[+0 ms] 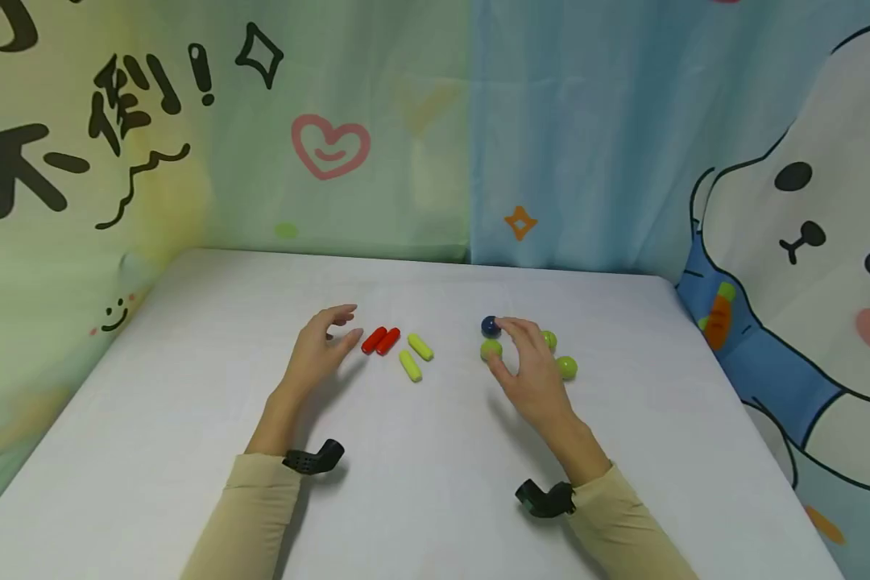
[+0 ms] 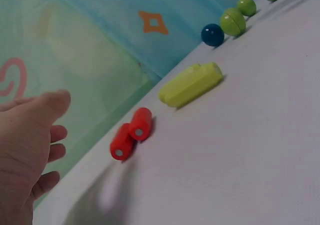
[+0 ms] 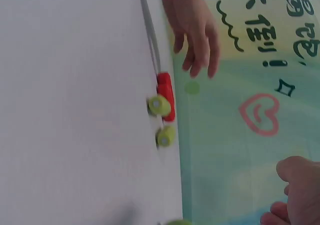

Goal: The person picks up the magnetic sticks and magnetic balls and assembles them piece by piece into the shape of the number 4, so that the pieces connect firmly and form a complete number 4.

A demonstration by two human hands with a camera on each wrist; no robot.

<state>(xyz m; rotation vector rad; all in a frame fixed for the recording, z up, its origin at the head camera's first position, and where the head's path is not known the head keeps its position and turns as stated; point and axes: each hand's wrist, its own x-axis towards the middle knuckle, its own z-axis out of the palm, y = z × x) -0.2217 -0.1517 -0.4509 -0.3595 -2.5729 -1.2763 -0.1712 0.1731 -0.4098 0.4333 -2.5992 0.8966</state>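
Left hand (image 1: 317,348), left of center in the head frame: thumb and fingers spread, nothing held, just left of two red cylinders (image 1: 381,341). Those lay side by side, smooth and glossy, with small pale discs on the ends facing the left wrist camera. Just right of them, near frame center, two yellow-green cylinders (image 1: 416,358) lay on their sides, same stubby shape, apart from each other.

Right hand (image 1: 532,370), right of center: thumb and fingers parted around the near side of the balls, no grip visible; couldn't tell whether it touched any. Shiny dark blue ball (image 1: 490,326) at its fingertips, green ball (image 1: 490,349) just below that by the thumb, two more green balls (image 1: 566,368) along the hand's right side. All round and smooth.

Table (image 1: 420,483) white, matte. Printed fabric curtain (image 1: 580,161) across the top, softly creased.
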